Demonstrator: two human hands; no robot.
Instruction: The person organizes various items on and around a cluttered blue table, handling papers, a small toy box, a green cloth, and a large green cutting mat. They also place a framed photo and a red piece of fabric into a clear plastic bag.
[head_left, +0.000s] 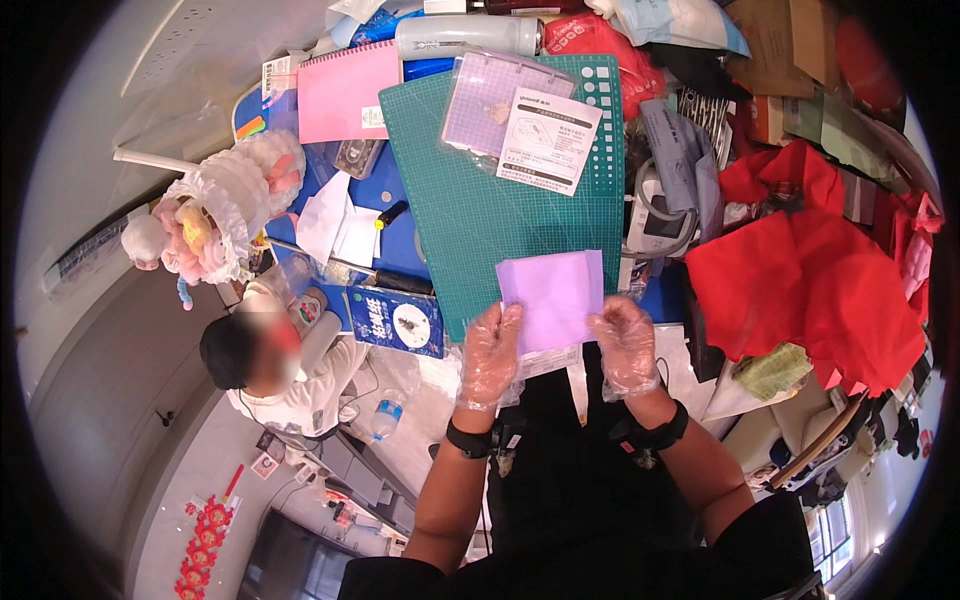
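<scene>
A flat, square purple packet (551, 296) spans the gap between my two hands, just above the near edge of the green cutting mat (510, 225). My left hand (491, 345), in a clear disposable plastic glove, pinches its left edge with the thumb on top. At the right edge, my right hand (626, 341) grips with curled fingers, also gloved. Farther up the mat lies a white printed instruction sheet (551, 142), partly over a clear-covered ring binder (480, 105) with a lilac grid. Below the packet, a printed paper (551, 361) shows partly.
A blood pressure monitor (651, 217) with its grey cuff (671, 157) stands right of the mat. Red fabric (810, 277) hangs farther right. Left are a pink spiral notebook (349, 94), a screwdriver (401, 281), a blue packet (397, 321) and a plush bouquet (217, 202). A person (292, 375) sits left.
</scene>
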